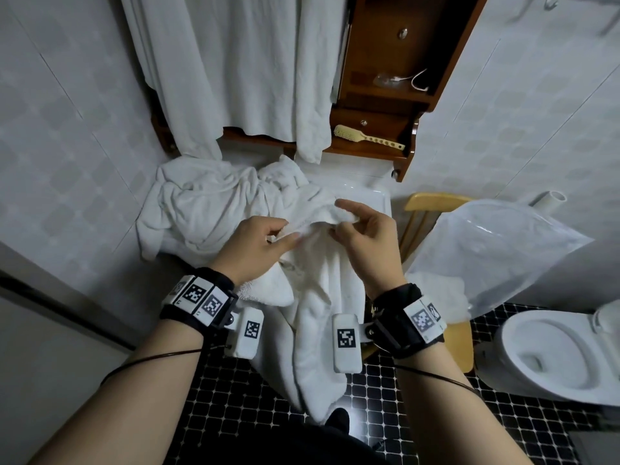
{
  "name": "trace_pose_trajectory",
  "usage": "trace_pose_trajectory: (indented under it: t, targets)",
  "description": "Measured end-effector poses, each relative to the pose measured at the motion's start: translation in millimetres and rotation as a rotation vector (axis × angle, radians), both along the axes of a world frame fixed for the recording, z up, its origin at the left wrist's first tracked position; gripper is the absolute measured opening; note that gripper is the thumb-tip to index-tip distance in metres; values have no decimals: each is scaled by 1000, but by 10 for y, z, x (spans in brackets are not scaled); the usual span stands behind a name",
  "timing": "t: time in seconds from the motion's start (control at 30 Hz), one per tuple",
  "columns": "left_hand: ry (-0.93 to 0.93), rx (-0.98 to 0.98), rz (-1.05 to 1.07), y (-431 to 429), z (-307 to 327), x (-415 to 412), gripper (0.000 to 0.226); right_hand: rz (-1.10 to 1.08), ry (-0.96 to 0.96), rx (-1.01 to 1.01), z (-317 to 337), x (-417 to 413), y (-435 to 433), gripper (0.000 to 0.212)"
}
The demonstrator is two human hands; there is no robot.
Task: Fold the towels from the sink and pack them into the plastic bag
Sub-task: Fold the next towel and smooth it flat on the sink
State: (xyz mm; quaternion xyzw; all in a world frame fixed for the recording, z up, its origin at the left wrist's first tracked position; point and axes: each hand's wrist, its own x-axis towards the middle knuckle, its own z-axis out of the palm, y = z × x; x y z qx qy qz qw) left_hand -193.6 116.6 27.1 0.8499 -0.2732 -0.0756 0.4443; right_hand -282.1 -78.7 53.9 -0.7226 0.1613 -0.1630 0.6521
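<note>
Dark clothes (295,448) sit at the very bottom, closest of all, and a left arm (141,397) and a right arm (446,414) reach up from there. Each wrist wears a black band: the left band (201,300) and the right band (419,318) both carry white blocks with black and white square codes, and a thin dark wire runs along each arm. The left hand (258,243) and the right hand (365,236) are close together over a white towel (322,297). Each grip pinches the top edge of this towel between thumb and fingers, and the rest of it hangs down in front of the sink (372,196) toward the black tiled floor (235,391). More white towels (208,203) lie in a messy heap on the sink, to the left of the hands. The plastic bag (496,250) is see-through and lies on a yellow wooden chair (424,203) to the right, and something white shows inside its lower end. A white toilet (550,350) stands further right. Behind the sink, big white cloths (235,62) hang down, and a pale brush (365,137) lies on a brown wooden shelf (379,152).
</note>
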Motion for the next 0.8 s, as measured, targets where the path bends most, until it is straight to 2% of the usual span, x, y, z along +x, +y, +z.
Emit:
trace_pose_trajectory:
  t: [0.07, 0.13, 0.2, 0.23, 0.27, 0.33, 0.4, 0.5, 0.57, 0.63, 0.73, 0.77, 0.8]
  targets:
    - [-7, -48, -14, 6, 51, 14, 56, -88, 87, -384, -17, -36, -74, 27]
    - [20, -43, -79, -20, 123, -25, 51, -74, 224, -678, -38, -36, -107, 9]
    - [48, 21, -132, -75, 175, -59, 49, -8, 391, -886, -100, -22, -96, 18]
    - [60, 53, -158, -107, 199, -75, 51, 20, 383, -962, -148, -18, -83, 25]
    - [68, 76, -177, -137, 212, -90, 50, 53, 289, -989, -180, -14, -64, 28]
    - [77, 69, -188, -167, 231, -115, 47, 189, 24, -871, -179, -4, 9, 34]
    - [95, 27, -160, -152, 256, -130, 44, 324, -55, -734, -182, -1, 73, 40]
    - [97, -109, -99, -73, 311, -103, 33, 283, 62, -591, -287, 6, 105, 35]
    - [86, -238, -31, 4, 307, -39, 42, 245, 143, -357, -317, -6, 101, 38]
    - [82, -314, -11, 57, 321, 11, 55, 366, 182, -221, -343, -14, 77, 42]
    - [91, -329, -69, 51, 363, 11, 71, 685, 216, -277, -404, -7, 154, 65]
    - [80, -327, -76, 38, 366, 12, 71, 728, 198, -320, -445, 16, 203, 63]
    - [67, -327, -71, 23, 374, 5, 69, 713, 183, -368, -477, 43, 249, 47]
